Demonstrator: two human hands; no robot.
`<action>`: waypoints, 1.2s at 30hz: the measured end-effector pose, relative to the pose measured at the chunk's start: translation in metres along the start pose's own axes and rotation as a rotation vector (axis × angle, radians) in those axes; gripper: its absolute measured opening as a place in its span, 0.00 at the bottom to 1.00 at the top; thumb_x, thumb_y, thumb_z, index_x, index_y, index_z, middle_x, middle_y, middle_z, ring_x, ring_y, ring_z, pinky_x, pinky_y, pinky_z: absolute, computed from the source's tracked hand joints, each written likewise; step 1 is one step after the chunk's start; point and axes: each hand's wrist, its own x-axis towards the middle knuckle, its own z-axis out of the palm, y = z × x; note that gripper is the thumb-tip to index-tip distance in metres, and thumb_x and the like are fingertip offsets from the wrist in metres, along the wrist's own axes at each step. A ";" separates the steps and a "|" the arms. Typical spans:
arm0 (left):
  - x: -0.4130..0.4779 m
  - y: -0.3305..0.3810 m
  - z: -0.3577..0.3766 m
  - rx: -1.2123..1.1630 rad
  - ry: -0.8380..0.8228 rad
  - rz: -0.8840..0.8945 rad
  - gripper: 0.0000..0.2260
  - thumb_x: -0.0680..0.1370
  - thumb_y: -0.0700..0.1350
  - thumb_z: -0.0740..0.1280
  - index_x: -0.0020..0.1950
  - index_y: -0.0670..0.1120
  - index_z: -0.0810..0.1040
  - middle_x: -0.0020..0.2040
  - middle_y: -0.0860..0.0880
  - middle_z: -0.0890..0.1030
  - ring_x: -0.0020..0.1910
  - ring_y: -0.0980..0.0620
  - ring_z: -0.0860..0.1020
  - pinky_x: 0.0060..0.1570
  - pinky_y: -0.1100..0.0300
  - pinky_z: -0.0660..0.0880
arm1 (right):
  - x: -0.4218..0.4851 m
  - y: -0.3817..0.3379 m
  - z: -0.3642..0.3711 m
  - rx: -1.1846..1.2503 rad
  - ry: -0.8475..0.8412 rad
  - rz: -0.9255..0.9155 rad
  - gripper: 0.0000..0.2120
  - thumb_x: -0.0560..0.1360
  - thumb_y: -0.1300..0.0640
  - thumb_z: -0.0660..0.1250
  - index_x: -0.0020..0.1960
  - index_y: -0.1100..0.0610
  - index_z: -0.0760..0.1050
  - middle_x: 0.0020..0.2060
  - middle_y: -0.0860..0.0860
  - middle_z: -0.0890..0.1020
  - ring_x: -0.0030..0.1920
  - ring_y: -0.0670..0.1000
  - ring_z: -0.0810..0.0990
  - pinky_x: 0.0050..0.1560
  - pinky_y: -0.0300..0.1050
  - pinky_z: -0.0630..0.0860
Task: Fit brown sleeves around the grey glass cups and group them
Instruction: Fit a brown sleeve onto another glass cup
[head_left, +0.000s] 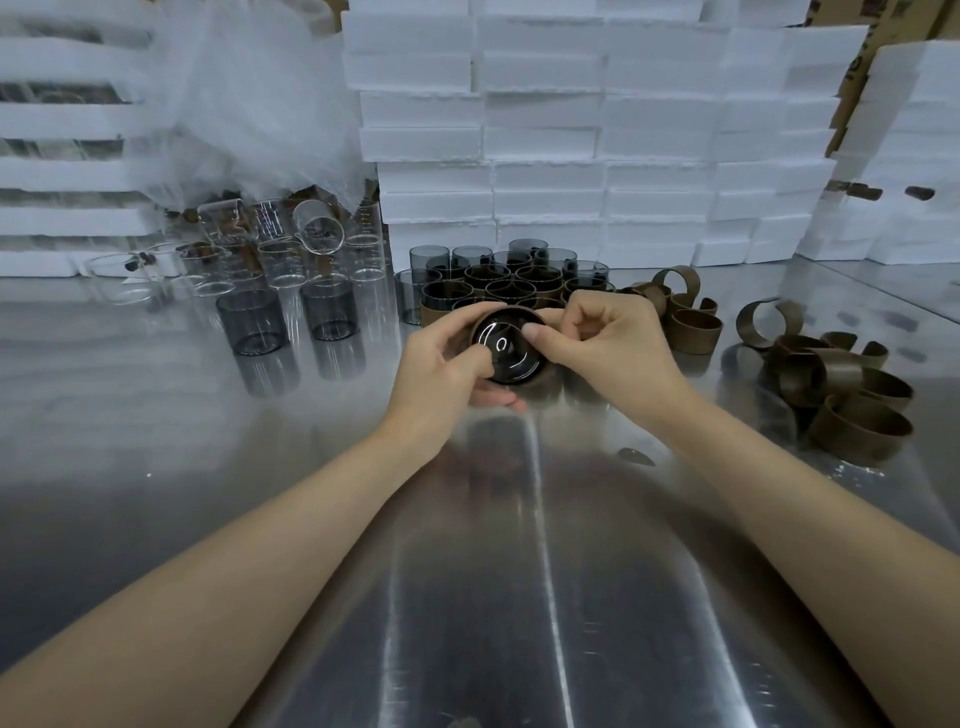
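A grey glass cup (506, 358) with a brown sleeve (540, 387) round it is held above the steel table, its base turned toward me. My left hand (447, 371) grips it from the left, thumb on the base. My right hand (605, 348) pinches its right rim. Behind it stands a group of sleeved grey cups (498, 283). Two bare grey cups (253, 321) (328, 310) stand at the left. Loose brown sleeves lie in a pile (841, 389) at the right, with a few more (685, 312) nearer the group.
Clear glass cups (291, 249) crowd the back left under a plastic bag (249, 104). White foam boxes (571, 130) are stacked along the back. A small brown scrap (636, 456) lies on the steel table (519, 571).
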 end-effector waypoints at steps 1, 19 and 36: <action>0.000 0.000 -0.001 0.001 -0.002 0.010 0.23 0.73 0.27 0.56 0.62 0.43 0.79 0.52 0.42 0.83 0.33 0.36 0.83 0.34 0.58 0.82 | -0.001 0.000 0.002 0.004 0.031 0.027 0.13 0.72 0.64 0.74 0.33 0.61 0.71 0.39 0.56 0.85 0.47 0.49 0.85 0.45 0.47 0.82; 0.004 0.001 0.000 -0.272 -0.174 -0.176 0.17 0.81 0.51 0.59 0.68 0.47 0.73 0.57 0.43 0.80 0.35 0.49 0.82 0.37 0.63 0.79 | -0.004 0.006 0.009 0.682 -0.214 0.483 0.25 0.73 0.43 0.65 0.65 0.57 0.75 0.60 0.58 0.79 0.60 0.60 0.75 0.62 0.57 0.69; 0.009 0.003 0.003 -0.399 -0.079 -0.347 0.13 0.75 0.54 0.65 0.55 0.49 0.77 0.35 0.52 0.75 0.22 0.61 0.64 0.17 0.72 0.58 | 0.003 -0.004 0.014 0.966 -0.020 0.698 0.15 0.72 0.48 0.66 0.57 0.50 0.80 0.61 0.54 0.81 0.62 0.55 0.79 0.65 0.50 0.72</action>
